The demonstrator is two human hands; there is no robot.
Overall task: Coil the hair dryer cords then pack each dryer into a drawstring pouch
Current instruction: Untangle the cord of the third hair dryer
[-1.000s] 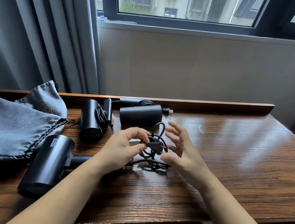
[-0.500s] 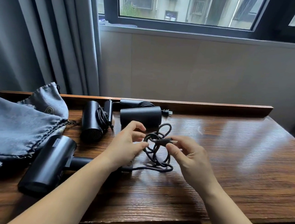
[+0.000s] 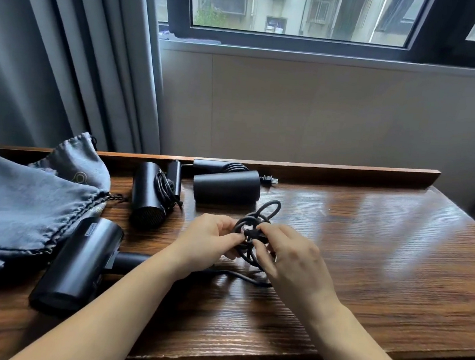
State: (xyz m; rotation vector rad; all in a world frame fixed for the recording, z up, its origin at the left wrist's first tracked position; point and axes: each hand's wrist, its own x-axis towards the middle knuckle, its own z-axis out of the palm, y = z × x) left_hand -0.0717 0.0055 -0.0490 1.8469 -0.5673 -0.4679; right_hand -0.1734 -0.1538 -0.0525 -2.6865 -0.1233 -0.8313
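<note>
From the head camera, the left hand and the right hand both pinch the black cord bundle between them, just above the wooden counter. The cord runs left to the nearest hair dryer, lying beside the left arm. Two more dryers lie behind, near the gray drawstring pouches.

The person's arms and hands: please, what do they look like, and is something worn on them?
Both forearms are bare up to the frame's lower edge; no sleeve shows. The left hand and the right hand wear no gloves. No ring, watch or bracelet is visible on the fingers or on the wrists. The nails look short and unpainted, though they are small in this view.
</note>
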